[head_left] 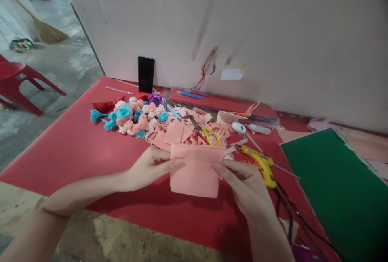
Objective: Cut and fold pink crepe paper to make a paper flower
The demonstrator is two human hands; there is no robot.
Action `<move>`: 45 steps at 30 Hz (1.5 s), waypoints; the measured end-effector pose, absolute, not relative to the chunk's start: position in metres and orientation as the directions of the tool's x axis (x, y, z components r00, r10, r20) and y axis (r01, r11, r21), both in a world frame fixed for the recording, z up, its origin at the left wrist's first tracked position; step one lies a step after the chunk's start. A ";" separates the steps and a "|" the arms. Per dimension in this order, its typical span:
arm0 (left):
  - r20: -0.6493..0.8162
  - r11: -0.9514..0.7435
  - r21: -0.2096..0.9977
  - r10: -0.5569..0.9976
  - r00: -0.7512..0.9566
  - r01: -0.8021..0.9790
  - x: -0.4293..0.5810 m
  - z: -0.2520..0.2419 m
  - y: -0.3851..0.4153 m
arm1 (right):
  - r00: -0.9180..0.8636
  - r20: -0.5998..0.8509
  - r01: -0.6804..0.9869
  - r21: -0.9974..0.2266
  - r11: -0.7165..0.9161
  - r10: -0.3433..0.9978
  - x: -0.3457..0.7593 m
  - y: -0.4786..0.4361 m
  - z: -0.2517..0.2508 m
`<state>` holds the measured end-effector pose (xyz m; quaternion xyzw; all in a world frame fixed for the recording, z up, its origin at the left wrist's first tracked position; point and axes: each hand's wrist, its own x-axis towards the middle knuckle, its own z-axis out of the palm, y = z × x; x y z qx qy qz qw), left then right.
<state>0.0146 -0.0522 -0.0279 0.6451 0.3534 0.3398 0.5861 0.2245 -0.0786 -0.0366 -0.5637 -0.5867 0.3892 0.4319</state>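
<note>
Above the red surface (75, 149), near its front edge, the left hand (148, 168) and right hand (244, 185) each have a grip pinched on one side of a soft-looking, square pink sheet (195, 175). This step looks like keeping its layers even; the next move likely calls for gentle pinching. Behind, hard scissors (198, 127) lie on thin, flat scraps (174, 133), with round, ruffled flowers (124, 113) toward the back left corner.

Pale pink paper (195, 177), roughly square, with layers showing along its top edge, is held flat, raised above the surface (75, 145) toward the near edge.
</note>
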 end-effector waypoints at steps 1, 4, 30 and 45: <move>0.025 -0.066 0.996 0.841 0.540 0.056 0.014 -0.027 -0.051 | 0.029 0.072 0.333 -0.941 0.058 0.997 0.228 -0.078 -0.035; 0.044 -0.111 0.991 0.801 0.597 0.075 0.007 -0.027 -0.045 | 0.029 0.083 0.397 -0.916 0.065 0.996 0.239 -0.076 -0.025; 0.131 -0.404 0.866 0.752 0.647 0.294 0.000 -0.017 -0.050 | -0.293 0.173 0.691 -0.641 0.333 0.940 0.228 -0.087 -0.011; -0.053 -0.456 0.804 0.585 0.810 0.382 0.005 -0.012 -0.053 | -0.583 0.279 0.575 -0.521 0.630 0.763 0.213 -0.096 -0.034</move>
